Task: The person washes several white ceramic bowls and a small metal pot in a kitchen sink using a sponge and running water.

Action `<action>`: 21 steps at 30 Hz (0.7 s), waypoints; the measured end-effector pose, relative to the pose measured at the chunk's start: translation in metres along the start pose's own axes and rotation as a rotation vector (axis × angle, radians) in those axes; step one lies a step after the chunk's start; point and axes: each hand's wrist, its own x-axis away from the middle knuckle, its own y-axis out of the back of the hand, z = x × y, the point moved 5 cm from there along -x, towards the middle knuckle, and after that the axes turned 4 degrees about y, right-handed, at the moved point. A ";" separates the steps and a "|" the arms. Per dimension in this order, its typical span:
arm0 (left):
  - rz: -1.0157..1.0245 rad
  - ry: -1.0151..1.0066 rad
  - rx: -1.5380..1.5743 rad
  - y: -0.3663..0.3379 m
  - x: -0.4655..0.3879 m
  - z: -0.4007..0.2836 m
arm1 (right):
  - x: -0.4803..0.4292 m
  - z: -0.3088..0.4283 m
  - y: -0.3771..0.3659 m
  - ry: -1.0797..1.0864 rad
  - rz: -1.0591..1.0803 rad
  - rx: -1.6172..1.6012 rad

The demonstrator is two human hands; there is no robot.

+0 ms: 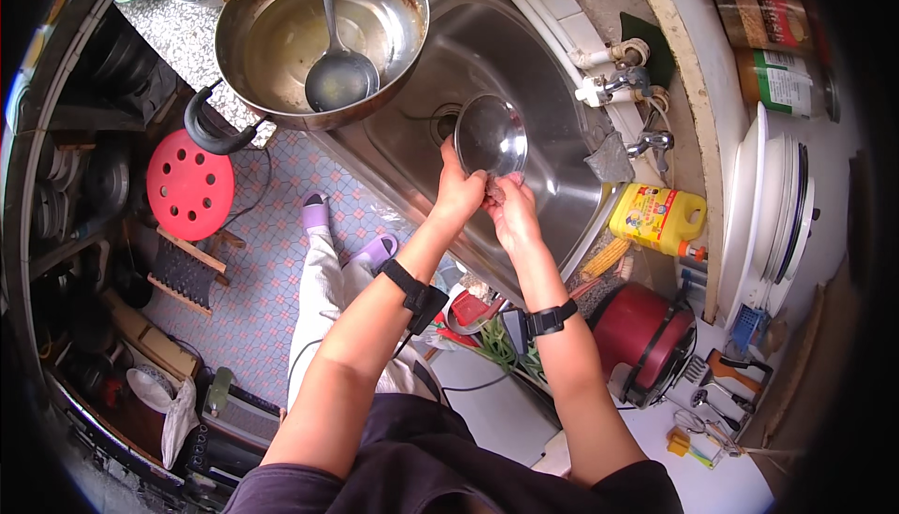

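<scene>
My left hand (460,191) grips the near left rim of a shiny metal bowl (491,136), tilted over the stainless steel sink (435,68). At the bowl's near edge, my right hand (510,208) holds a crumpled, pinkish scrubbing cloth or pad (503,184) against it; its exact kind is unclear. Behind the bowl, the sink drain (447,123) is partly visible. Up and to the left, a large two-handled metal wok (281,43) stands with a ladle (342,80) in it and a little liquid at its bottom.
Two metal taps (651,142) are on the sink's right. Near them stands a yellow detergent jug (657,219), with a corn cob (605,258) beside it. A red rice cooker (642,338) is at the lower right. A red round stool (190,185) stands on the tiled floor.
</scene>
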 end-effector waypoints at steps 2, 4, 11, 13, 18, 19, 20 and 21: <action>0.064 0.201 0.087 0.001 0.002 0.008 | -0.010 0.009 -0.002 0.217 0.155 0.471; 0.126 0.365 0.199 -0.006 0.007 0.005 | -0.038 0.024 0.023 0.393 0.052 0.867; 0.264 0.494 0.094 -0.005 0.012 -0.006 | -0.063 0.091 0.000 0.822 0.168 1.812; 0.369 0.541 0.063 -0.007 0.015 -0.002 | -0.052 0.107 -0.027 0.805 0.292 1.960; 0.489 0.576 0.082 -0.017 0.017 0.003 | -0.042 0.124 -0.051 1.290 0.678 1.919; 0.496 0.594 0.107 -0.017 0.018 0.003 | -0.041 0.123 -0.052 1.337 0.677 1.916; 0.494 0.592 0.104 -0.017 0.019 0.002 | -0.039 0.120 -0.052 1.339 0.678 1.912; 0.453 0.584 0.116 -0.015 0.018 0.000 | -0.045 0.120 -0.044 1.133 0.491 1.933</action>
